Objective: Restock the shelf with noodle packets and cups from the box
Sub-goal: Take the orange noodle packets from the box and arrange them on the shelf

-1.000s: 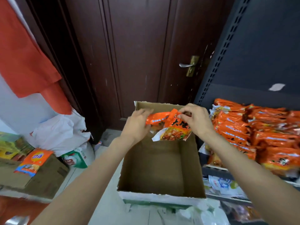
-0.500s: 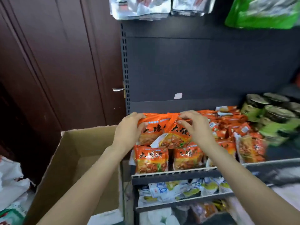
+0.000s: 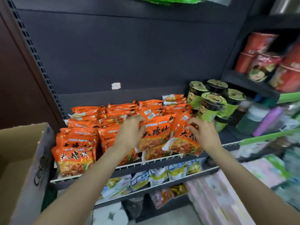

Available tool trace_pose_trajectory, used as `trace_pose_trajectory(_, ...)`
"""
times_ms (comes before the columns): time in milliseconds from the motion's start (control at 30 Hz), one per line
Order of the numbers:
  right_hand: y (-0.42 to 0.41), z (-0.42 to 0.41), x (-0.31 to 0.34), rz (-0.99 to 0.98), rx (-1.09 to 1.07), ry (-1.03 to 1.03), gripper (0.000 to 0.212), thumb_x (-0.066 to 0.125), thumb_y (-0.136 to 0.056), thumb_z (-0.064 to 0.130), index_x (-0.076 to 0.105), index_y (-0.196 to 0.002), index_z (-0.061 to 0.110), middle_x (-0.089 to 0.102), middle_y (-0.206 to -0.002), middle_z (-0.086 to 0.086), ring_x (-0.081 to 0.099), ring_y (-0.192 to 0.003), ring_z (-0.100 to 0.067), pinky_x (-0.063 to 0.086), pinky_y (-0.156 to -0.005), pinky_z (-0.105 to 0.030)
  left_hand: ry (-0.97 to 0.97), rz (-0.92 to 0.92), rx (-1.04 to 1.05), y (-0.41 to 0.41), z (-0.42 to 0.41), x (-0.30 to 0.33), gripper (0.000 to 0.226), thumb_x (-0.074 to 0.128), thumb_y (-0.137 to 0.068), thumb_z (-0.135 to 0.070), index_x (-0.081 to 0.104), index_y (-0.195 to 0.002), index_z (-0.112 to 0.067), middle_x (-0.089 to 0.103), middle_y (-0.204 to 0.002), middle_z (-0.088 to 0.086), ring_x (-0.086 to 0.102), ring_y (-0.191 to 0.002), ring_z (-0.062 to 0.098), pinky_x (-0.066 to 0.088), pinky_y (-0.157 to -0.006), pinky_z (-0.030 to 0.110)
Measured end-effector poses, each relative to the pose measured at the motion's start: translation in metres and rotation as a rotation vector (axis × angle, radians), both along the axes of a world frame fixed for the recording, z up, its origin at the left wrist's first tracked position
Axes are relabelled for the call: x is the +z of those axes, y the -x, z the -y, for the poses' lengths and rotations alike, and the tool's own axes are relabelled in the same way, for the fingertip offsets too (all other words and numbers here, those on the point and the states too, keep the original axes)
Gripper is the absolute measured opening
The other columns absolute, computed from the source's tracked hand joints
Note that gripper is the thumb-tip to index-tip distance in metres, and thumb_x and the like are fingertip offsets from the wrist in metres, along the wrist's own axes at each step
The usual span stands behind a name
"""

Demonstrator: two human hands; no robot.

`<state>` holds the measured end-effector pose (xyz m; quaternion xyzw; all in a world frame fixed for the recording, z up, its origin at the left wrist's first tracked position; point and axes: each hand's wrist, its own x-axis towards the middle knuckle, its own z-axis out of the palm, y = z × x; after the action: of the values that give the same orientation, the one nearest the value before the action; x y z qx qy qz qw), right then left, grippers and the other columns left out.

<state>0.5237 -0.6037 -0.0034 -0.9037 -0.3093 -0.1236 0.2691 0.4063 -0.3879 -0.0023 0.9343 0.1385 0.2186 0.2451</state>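
Two orange noodle packets (image 3: 155, 135), lifted from the cardboard box (image 3: 24, 159) a second ago, now reach the shelf's front edge (image 3: 162, 159). My left hand (image 3: 129, 133) and right hand (image 3: 203, 133) each grip one; I'd release next.

A dark grey back panel (image 3: 123, 51) is seen beyond the hands, marked by a small white sticker (image 3: 116, 86). Further left of the left hand, a perforated upright (image 3: 34, 59) is set against dark brown wood panelling (image 3: 14, 82). Below the hands, lower tiers (image 3: 162, 181) fronted with white wire rails are stocked with pale pouches, and white rolls (image 3: 112, 215) are stacked lower down beside a pale floor (image 3: 177, 215). Right of the right hand, a side rack (image 3: 248, 83) with red tubs is blurred.
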Motion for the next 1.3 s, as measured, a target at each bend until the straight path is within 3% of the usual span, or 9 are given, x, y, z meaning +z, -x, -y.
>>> trace_pose_trajectory(133, -0.037, 0.013, -0.012, 0.047, -0.032, 0.087, 0.017, 0.065, -0.087, 0.014, 0.068, -0.104, 0.011, 0.071, -0.103, -0.007, 0.065, -0.087, -0.029, 0.046, -0.069, -0.034, 0.016, -0.067, -0.039, -0.040, 0.010, -0.012, 0.014, 0.059, -0.091, -0.019, 0.067, -0.099, -0.011, 0.069, -0.094, 0.006, 0.063, -0.085, 0.023, 0.048, -0.073, 0.032)
trace_pose_trajectory(267, -0.069, 0.010, -0.030, 0.102, -0.038, 0.132, 0.019, 0.065, -0.087, 0.011, 0.068, -0.105, 0.009, 0.070, -0.102, -0.010, 0.064, -0.093, -0.031, 0.050, -0.074, -0.038, 0.019, -0.121, -0.029, -0.070, 0.012, -0.021, 0.014, 0.058, -0.091, -0.018, 0.065, -0.101, -0.010, 0.063, -0.084, 0.004, 0.058, -0.073, 0.020, 0.042, -0.064, 0.028)
trace_pose_trajectory(400, -0.089, 0.003, -0.059, 0.119, 0.012, 0.102, 0.013, 0.066, -0.084, 0.003, 0.068, -0.096, 0.005, 0.069, -0.086, -0.014, 0.063, -0.080, -0.034, 0.053, -0.064, -0.039, 0.034, -0.148, -0.031, -0.085, 0.010, -0.031, 0.013, 0.058, -0.091, -0.015, 0.065, -0.101, -0.010, 0.064, -0.088, 0.004, 0.056, -0.073, 0.017, 0.040, -0.064, 0.026)
trace_pose_trajectory(600, -0.096, 0.003, -0.093, 0.071, 0.162, 0.091, 0.019, 0.066, -0.082, -0.002, 0.070, -0.100, 0.005, 0.070, -0.090, -0.012, 0.065, -0.081, -0.031, 0.052, -0.069, -0.036, 0.075, -0.174, -0.010, -0.081, 0.020, -0.046, 0.012, 0.058, -0.092, -0.015, 0.064, -0.100, -0.008, 0.061, -0.090, 0.005, 0.059, -0.079, 0.022, 0.047, -0.072, 0.032)
trace_pose_trajectory(700, -0.103, 0.006, -0.091, -0.032, 0.230, 0.234, 0.041, 0.065, -0.085, 0.015, 0.055, -0.125, 0.012, 0.060, -0.118, -0.008, 0.056, -0.109, -0.028, 0.045, -0.093, -0.040, 0.095, -0.171, 0.053, -0.076, 0.027, -0.049, 0.015, 0.057, -0.092, -0.015, 0.064, -0.104, -0.008, 0.062, -0.094, 0.006, 0.057, -0.071, 0.019, 0.045, -0.065, 0.028)
trace_pose_trajectory(767, -0.106, 0.013, -0.094, -0.014, 0.276, 0.439, 0.072, 0.071, -0.080, 0.030, 0.035, -0.140, 0.016, 0.047, -0.135, -0.004, 0.043, -0.126, -0.024, 0.027, -0.111, -0.038, 0.108, -0.156, 0.099, -0.071, 0.033, -0.050, 0.019, 0.056, -0.093, -0.016, 0.064, -0.108, -0.007, 0.063, -0.097, 0.007, 0.058, -0.068, 0.020, 0.043, -0.062, 0.027)
trace_pose_trajectory(900, -0.102, 0.021, -0.106, 0.178, 0.257, 0.627, 0.104, 0.078, -0.072, 0.033, 0.011, -0.149, 0.017, 0.033, -0.146, -0.003, 0.031, -0.137, -0.021, 0.001, -0.117, -0.036, 0.112, -0.155, 0.161, -0.063, 0.042, -0.052, 0.020, 0.057, -0.092, -0.016, 0.064, -0.108, -0.005, 0.061, -0.085, 0.006, 0.056, -0.059, 0.018, 0.035, -0.053, 0.023)
trace_pose_trajectory(1167, -0.115, 0.013, -0.116, 0.273, 0.212, 0.568, 0.111, 0.092, -0.049, 0.028, 0.033, -0.141, 0.012, 0.048, -0.132, -0.008, 0.050, -0.120, -0.026, 0.029, -0.111, -0.044, 0.086, -0.116, 0.241, -0.058, 0.050, -0.052, 0.011, 0.056, -0.093, -0.011, 0.065, -0.095, -0.005, 0.055, -0.075, 0.004, 0.053, -0.057, 0.020, 0.033, -0.050, 0.024)
trace_pose_trajectory(1300, -0.112, 0.007, -0.115, 0.242, 0.229, 0.608, 0.102, 0.090, -0.055, 0.025, 0.034, -0.139, 0.011, 0.045, -0.132, -0.012, 0.049, -0.119, -0.028, 0.035, -0.107, -0.040, 0.074, -0.125, 0.261, -0.054, 0.052, -0.055, 0.012, 0.057, -0.092, -0.011, 0.065, -0.098, -0.005, 0.056, -0.075, 0.004, 0.055, -0.059, 0.021, 0.035, -0.052, 0.025)
